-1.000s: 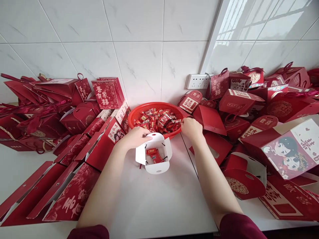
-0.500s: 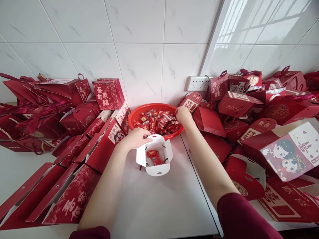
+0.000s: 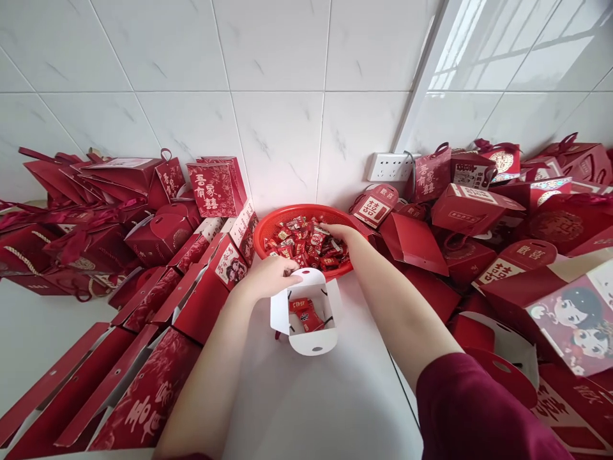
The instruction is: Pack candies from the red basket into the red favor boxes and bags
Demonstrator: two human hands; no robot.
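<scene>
A small carton (image 3: pixel 313 344), white inside with its flaps spread, stands on the table with several red-wrapped candies (image 3: pixel 306 316) at its bottom. My left hand (image 3: pixel 271 276) is closed on the carton's far flap, thumb on the inner side. Just behind the carton, a red plastic basket (image 3: pixel 261 233) holds a heap of wrapped candies (image 3: pixel 299 246). My right hand (image 3: pixel 341 231) reaches over the basket's right side, fingers stretched into the heap and touching candies. Its fingertips are partly hidden, and no candy shows lifted in it.
Red gift boxes (image 3: pixel 163 233) and a row of opened cartons (image 3: pixel 148 383) line the left side. More red boxes (image 3: pixel 472 207) are piled on the right. Behind the basket rises a tiled wall (image 3: pixel 278 147) with a power strip (image 3: pixel 390 167).
My right hand has moved left from the basket's right rim into the candies. My left hand keeps its hold on the carton flap. The whole view has shifted slightly.
</scene>
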